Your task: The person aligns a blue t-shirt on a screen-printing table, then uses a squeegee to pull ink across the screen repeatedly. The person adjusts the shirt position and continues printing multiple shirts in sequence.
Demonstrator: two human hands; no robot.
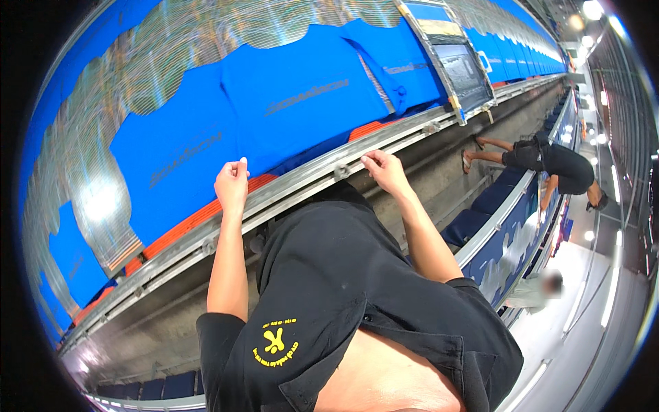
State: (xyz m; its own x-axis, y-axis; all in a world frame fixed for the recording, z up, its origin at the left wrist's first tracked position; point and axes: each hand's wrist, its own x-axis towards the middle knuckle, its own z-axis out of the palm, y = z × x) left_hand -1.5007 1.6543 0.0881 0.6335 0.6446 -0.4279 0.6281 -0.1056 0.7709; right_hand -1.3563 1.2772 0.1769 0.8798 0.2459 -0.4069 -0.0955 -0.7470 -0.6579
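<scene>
Cloth [292, 86] in flat blue pieces runs along the long surface [147, 75] in front of us, beyond both our hands. At far left we see smaller blue pieces, with the shiny, striped top showing between them and the larger ones. Next come wide pieces bearing dark print. Our left hand [232, 187] is closed, fingers curled in and thumb against them, right at the near edge of one large piece; whether it pinches anything we cannot tell. A red strip [180, 228] shows under that edge, and a metal rail [309, 184] runs along the near side. Our right hand [386, 172] is closed too, thumb and forefinger brought together above the rail; the cloth lies just beyond it, apart from the fingertips. Further right, a narrower piece has a twisted strip near its side, and a frame [460, 65] with a dark panel sits across the surface by the rail. More blue pieces stretch past it. At right, across the aisle, a person [542, 159] in dark clothes bends over a second surface, and another person [535, 291] in light clothing is beyond.
</scene>
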